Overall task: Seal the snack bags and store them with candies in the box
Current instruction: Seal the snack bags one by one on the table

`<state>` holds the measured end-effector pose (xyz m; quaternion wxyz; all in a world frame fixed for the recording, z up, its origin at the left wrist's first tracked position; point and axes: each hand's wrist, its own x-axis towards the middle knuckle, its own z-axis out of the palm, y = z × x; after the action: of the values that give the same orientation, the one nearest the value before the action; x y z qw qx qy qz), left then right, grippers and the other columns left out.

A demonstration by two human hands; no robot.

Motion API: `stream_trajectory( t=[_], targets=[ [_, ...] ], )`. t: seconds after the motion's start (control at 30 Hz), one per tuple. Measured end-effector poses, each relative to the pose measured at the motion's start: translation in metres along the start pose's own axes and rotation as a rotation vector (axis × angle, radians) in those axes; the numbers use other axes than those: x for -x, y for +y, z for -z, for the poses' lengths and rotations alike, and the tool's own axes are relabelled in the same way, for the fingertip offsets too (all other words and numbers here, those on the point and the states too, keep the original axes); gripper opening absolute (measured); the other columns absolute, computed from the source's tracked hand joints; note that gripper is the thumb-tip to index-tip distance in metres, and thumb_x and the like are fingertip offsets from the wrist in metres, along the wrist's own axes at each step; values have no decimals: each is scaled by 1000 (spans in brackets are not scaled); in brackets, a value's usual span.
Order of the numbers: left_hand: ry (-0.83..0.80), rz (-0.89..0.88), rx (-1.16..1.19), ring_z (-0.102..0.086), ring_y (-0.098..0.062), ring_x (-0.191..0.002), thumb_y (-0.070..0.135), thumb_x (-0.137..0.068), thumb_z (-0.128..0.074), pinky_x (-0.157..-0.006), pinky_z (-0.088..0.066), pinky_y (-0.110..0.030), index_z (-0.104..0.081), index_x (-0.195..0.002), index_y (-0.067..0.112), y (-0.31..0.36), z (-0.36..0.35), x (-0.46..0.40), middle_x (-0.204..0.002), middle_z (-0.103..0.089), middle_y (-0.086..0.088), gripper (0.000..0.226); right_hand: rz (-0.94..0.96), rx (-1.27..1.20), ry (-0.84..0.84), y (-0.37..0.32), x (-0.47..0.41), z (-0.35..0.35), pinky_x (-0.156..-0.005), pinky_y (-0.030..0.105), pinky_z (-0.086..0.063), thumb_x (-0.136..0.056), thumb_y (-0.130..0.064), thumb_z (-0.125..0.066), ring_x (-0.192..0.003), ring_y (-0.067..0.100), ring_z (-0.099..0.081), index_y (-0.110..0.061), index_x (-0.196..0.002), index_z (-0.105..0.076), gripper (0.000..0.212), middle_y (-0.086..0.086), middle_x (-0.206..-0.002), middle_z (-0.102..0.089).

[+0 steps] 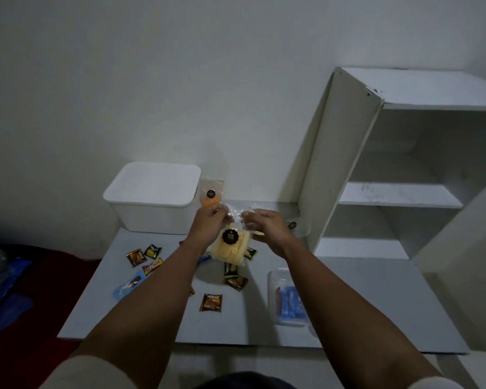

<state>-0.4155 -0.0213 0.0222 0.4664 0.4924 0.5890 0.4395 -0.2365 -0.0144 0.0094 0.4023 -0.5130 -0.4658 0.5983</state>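
I hold a clear snack bag (230, 248) of pale yellow chips with a round black label above the table. My left hand (209, 220) pinches the bag's top at its left corner and my right hand (265, 224) pinches the top at its right. A second snack bag (211, 193) with orange snacks leans against the wall beside the white lidded box (152, 196). Several wrapped candies lie loose on the white table (362, 304), among them a brown one (211, 302), a green one (153, 251) and a blue one (127, 286).
A clear plastic container (285, 297) with blue items stands under my right forearm. A white shelf unit (399, 164) with an open door fills the right side. Dark red fabric and blue plastic lie left of the table.
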Motion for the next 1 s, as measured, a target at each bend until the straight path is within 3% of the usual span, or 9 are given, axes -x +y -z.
stream_trajectory(
  t=[0.13,0.27,0.43,0.57,0.73,0.87,1.0],
  targets=[
    [18,-24,11,-72,-22,-82,19,-97,-59,-86,-58,-38,-76,-89,8,1,23,-21,-80,-76,-3,21,49,-12,53,-4,-14,-15,-88,40,-52,-90,-28,-76,-87,20,-67,-9,-95,-78,20,3,-84,-74],
    [-52,44,4,-66,-14,-75,25,-91,-70,-68,-53,-27,-73,-95,11,-1,42,-32,-83,-72,-2,15,17,22,11,-12,-22,-37,-85,38,-52,-91,-27,-73,-83,16,-67,-13,-96,-78,15,-2,-83,-75],
    [-104,-22,-7,-67,-15,-75,19,-92,-66,-72,-50,-29,-76,-83,17,-10,71,-45,-75,-75,2,14,48,-41,92,-7,-32,-61,-84,37,-53,-96,-20,-68,-81,17,-68,-5,-105,-75,19,2,-86,-74],
    [-134,-9,34,-71,-12,-76,21,-95,-65,-71,-54,-25,-75,-93,15,-18,81,-46,-81,-77,2,12,99,5,160,-3,-34,-77,-77,33,-51,-98,-17,-66,-71,11,-61,-6,-97,-73,13,1,-77,-66],
    [-106,96,173,-70,-17,-70,13,-101,-51,-69,-59,-29,-70,-101,-1,-27,92,-47,-85,-74,-15,24,90,28,266,8,-32,-81,-77,38,-49,-99,-23,-64,-72,16,-59,-13,-90,-73,16,-2,-69,-63],
    [-95,17,49,-65,-19,-74,13,-101,-50,-76,-58,-31,-70,-88,-2,-32,95,-50,-79,-69,-12,29,20,2,195,9,-26,-87,-85,38,-54,-92,-28,-73,-80,17,-66,-11,-96,-76,18,-3,-76,-70],
    [-94,-9,58,-60,-18,-70,10,-97,-53,-77,-57,-35,-68,-81,-3,-31,92,-51,-75,-64,-12,25,23,2,154,6,-27,-97,-85,38,-55,-91,-22,-74,-82,17,-66,-13,-88,-73,9,3,-84,-69]
  ],
)
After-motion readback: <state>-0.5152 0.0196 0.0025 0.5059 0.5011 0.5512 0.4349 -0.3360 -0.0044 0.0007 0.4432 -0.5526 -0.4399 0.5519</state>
